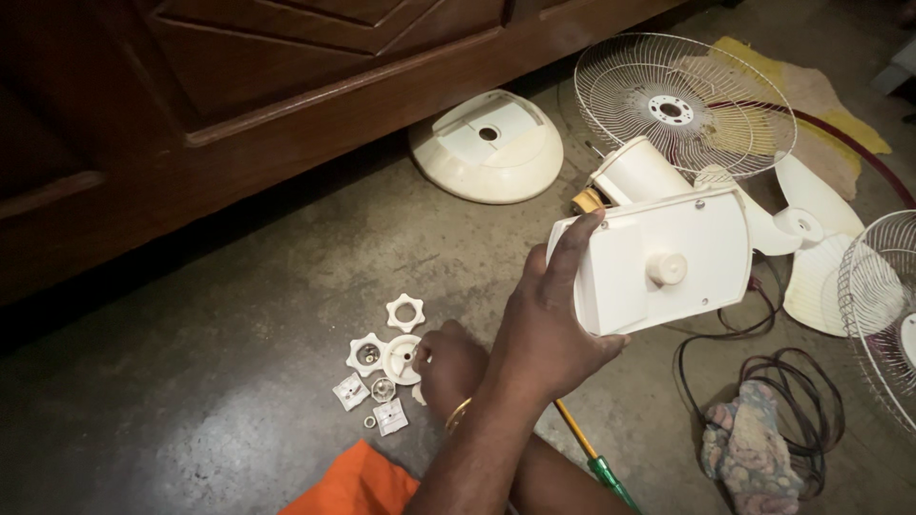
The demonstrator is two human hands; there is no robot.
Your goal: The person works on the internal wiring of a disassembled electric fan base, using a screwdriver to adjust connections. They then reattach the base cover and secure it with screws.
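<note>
The arms cross at the wrists. The left hand [549, 329] is closed round the left end of a cream fan motor housing [668, 262], one digit up along the front face and the rest wrapped under. The housing is held off the floor [219, 401] with its flat back plate and round knob [667, 269] twd the camera, and its long axis runs left-right.

The right hand [447, 367], w/ a gold bangle, reaches under the left forearm to a cluster of small white parts [377, 391] on the floor. It's curled, fingertips at the round hub piece [401, 358]. Can't tell if it's pinching the piece or just touching it. The star-shaped nut [405, 312] lies just beyond, and the other bits lie to the left of the hand. So the parts sit below and left of the housing, and the right hand is the nearer one.

A green-and-yellow screwdriver [596, 458] lies under the forearms. Further off are:
- the fan base [487, 145] by the wooden cabinet [239, 86]
- a wire guard [682, 105]
- the blade [811, 238]
- a 2nd guard [883, 305] at the right edge
- a coiled cord [792, 381] and a rag [749, 453]
</note>
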